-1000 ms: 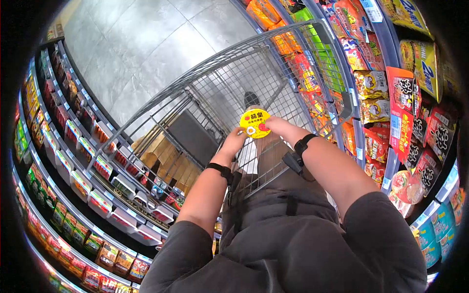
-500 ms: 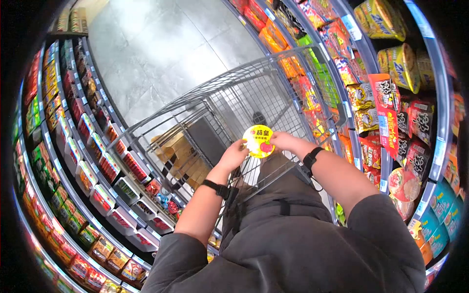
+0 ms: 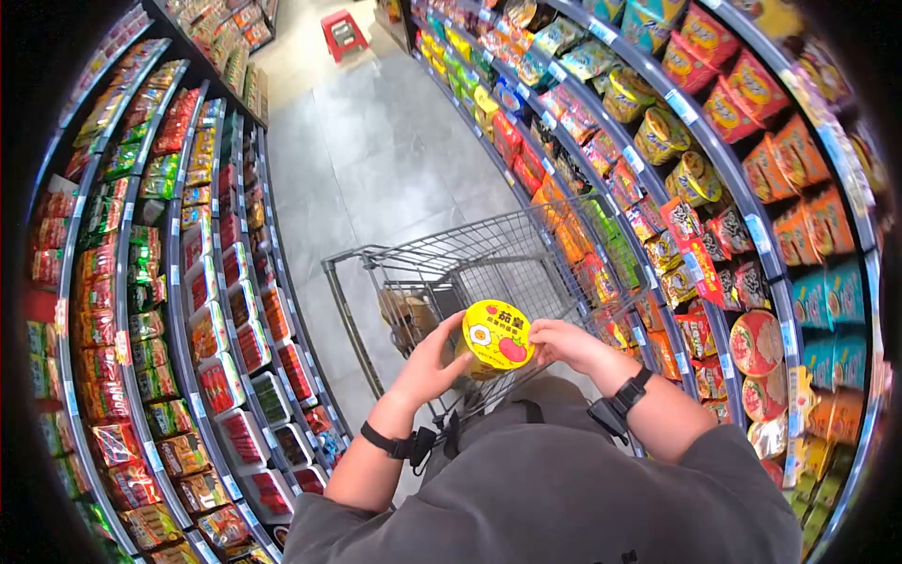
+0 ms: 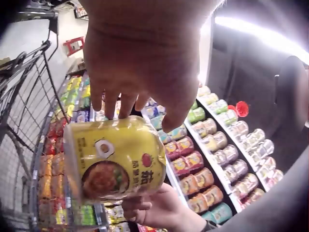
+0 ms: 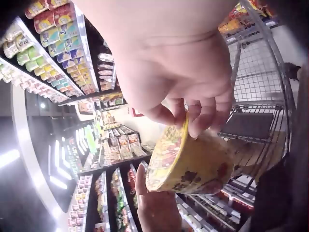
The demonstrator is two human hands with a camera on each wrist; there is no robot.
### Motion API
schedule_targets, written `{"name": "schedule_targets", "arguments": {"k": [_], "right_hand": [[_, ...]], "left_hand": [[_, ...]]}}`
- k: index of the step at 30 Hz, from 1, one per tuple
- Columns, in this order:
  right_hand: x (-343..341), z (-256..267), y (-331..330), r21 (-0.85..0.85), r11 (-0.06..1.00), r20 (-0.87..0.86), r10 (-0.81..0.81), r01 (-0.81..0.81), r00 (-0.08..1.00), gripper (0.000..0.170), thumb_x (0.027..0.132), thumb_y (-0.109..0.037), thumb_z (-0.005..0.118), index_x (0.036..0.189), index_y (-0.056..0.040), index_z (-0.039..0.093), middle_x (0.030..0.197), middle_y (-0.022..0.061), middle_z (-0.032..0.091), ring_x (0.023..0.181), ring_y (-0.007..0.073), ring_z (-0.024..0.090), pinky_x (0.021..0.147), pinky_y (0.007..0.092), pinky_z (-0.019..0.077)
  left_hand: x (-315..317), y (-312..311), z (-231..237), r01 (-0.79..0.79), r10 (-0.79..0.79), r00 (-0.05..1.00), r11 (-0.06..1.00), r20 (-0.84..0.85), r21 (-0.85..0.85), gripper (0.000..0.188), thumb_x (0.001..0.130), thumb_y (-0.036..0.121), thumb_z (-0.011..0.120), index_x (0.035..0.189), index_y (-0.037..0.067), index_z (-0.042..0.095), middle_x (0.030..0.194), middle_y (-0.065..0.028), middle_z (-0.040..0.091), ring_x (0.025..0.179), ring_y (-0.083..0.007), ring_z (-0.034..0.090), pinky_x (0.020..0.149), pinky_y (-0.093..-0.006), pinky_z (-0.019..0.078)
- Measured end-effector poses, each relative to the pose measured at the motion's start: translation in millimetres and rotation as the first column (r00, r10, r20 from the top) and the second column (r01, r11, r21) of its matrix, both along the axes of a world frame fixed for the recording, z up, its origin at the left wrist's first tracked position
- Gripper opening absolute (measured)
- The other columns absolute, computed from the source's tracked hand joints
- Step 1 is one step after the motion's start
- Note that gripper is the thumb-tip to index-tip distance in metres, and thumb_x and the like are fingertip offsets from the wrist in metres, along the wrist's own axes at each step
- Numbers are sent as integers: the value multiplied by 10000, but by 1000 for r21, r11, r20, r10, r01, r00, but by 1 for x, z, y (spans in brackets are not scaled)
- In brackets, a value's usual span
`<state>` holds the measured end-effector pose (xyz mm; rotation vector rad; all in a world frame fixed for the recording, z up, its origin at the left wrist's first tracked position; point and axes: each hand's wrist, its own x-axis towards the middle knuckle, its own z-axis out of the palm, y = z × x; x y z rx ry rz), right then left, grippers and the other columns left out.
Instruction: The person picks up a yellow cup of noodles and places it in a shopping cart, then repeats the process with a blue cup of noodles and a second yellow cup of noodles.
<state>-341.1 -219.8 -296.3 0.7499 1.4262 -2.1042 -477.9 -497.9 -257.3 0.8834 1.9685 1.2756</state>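
Observation:
A yellow instant noodle cup [image 3: 498, 335] with egg and tomato pictures on its lid is held before the body, above the cart's near end. My left hand [image 3: 434, 365] has its fingers and thumb around the cup's left side. On the other side, my right hand [image 3: 569, 344] pinches the lid's rim. In the left wrist view the cup [image 4: 118, 159] lies sideways, its printed wall showing. The right wrist view has the right hand's [image 5: 181, 92] thumb and fingertips on the rim of the tilted cup [image 5: 193, 162].
Beyond the cup stands a wire shopping cart [image 3: 489, 249] with a brown item [image 3: 406, 315] at its left. Shelves of packets [image 3: 188, 320] line the left; noodle shelves [image 3: 695, 160] line the right. A red stool [image 3: 344, 36] stands on the grey floor [image 3: 376, 141] far ahead.
The view has lifted to show more aisle and the stool. Both hands and the cup sit lower in view, and the cup's lid looks larger and nearer.

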Motion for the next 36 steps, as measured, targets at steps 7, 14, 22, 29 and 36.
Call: {"name": "schedule_targets", "arguments": {"k": [7,14,22,29,36], "right_hand": [[74,100,-56,-380,861,-122,-410,339,904,83,1023,-159,585,1014,-80,608,870,45,684,754,155,659,709,338,556],[159,158,-86,-415,794,-322,-586,445,744,116,1025,-157,575,1063,-50,599,798,32,598,717,162,610,752,361,534],[242,192,-96,-384,739,-533,-667,553,521,275,1013,-164,598,1253,-35,566,937,68,622,882,192,636,823,369,533],[342,211,-105,-226,592,-688,-659,773,304,550,1012,-195,609,1507,-41,426,1268,124,625,1200,230,605,991,391,490],[473,198,-116,-121,451,-651,-708,884,273,687,1005,-211,623,1606,-53,329,1533,160,472,1423,289,476,1149,462,392]], "left_hand": [[32,-27,62,251,-196,957,929,-214,272,956,862,232,806,1621,1,273,1665,-234,325,1546,-343,332,1263,-425,263],[75,2,74,407,-385,913,860,-133,307,1254,791,303,886,1637,-58,34,1672,-282,222,1562,-388,255,1255,-442,254],[134,52,99,496,-571,819,756,58,428,1368,755,172,906,1623,-25,-133,1578,-234,376,1460,-308,422,1194,-416,364],[218,114,124,478,-667,717,682,202,554,1293,794,91,835,1638,35,-143,1594,-199,343,1437,-284,444,1150,-421,430],[341,167,143,590,-757,624,620,194,517,1263,824,115,830,1644,41,-128,1613,-199,314,1461,-275,413,1161,-422,421]]}}
